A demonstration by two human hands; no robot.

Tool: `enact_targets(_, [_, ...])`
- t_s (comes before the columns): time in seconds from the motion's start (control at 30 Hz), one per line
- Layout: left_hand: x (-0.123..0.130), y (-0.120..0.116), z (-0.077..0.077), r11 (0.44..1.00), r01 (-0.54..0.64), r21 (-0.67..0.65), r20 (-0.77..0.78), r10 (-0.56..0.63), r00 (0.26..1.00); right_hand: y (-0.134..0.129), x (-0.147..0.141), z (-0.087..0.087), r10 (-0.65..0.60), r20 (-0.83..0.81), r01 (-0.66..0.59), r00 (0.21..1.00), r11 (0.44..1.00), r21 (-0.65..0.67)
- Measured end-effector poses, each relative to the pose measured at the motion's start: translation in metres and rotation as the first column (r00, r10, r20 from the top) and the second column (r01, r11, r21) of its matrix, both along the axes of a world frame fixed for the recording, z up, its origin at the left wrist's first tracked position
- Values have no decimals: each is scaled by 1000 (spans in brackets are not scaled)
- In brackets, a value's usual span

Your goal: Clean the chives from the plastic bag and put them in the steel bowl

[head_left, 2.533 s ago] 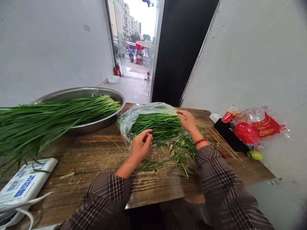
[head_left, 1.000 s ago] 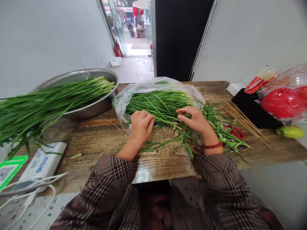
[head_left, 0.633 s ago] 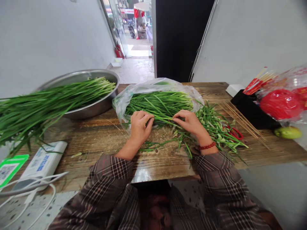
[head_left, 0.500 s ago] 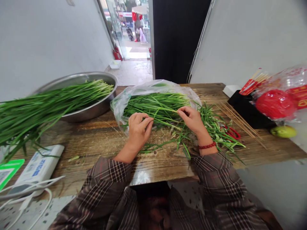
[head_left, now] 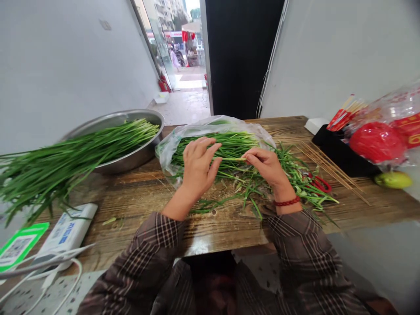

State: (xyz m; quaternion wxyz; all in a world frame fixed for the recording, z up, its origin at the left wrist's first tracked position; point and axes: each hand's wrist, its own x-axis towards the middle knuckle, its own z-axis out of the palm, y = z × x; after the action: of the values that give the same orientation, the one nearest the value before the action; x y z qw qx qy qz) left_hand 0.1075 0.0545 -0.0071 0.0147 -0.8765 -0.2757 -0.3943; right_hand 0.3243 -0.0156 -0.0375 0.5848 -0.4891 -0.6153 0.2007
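Note:
My right hand (head_left: 265, 164) pinches the pale end of a green garlic chive stalk (head_left: 231, 159), which stretches left toward my other hand. My left hand (head_left: 201, 165) is raised with fingers spread and thumb apart, close to the stalk's green part; whether it touches cannot be made out. Behind both hands lies a pile of chives (head_left: 229, 142) in a clear plastic bag (head_left: 167, 153), pale ends to the right. Loose leaves and trimmings (head_left: 295, 175) are scattered on the wooden table (head_left: 138, 197), partly under my right wrist.
A steel basin (head_left: 131, 162) at the left holds a large chive bundle (head_left: 82, 153) overhanging its rim. Red-handled scissors (head_left: 321, 183), wooden skewers (head_left: 331, 170) and a black box (head_left: 344, 151) are at the right. A white power strip (head_left: 70, 229) with cables lies front left.
My left hand has gone from a pinch to spread fingers and lifted slightly. My right hand still pinches a stalk. The view has shifted a little.

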Motion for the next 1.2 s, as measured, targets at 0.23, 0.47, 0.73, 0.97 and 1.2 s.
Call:
enact_targets(0.23, [18, 6, 11, 935, 190, -300, -216, -261, 941, -3, 2, 5, -26, -23, 27, 999, 1000, 11])
enact_targets(0.47, [12, -8, 9, 881, 153, -447, 14, -164, 986, 5, -6, -3, 44, -323, -54, 945, 998, -23])
enact_targets(0.73, [15, -8, -32, 507, 353, -786, 359, -90, 929, 17, -27, -20, 168, -268, -206, 949, 971, -123])
enact_targets(0.97, [12, -10, -35, 515, 330, -791, 363, -39, 931, 16, -30, -22, 122, -182, -143, 976, 984, -110])
enact_targets(1.2, [10, -8, -40, 608, 272, -746, 302, -56, 952, 14, -30, -21, 139, -148, -158, 979, 979, -132])
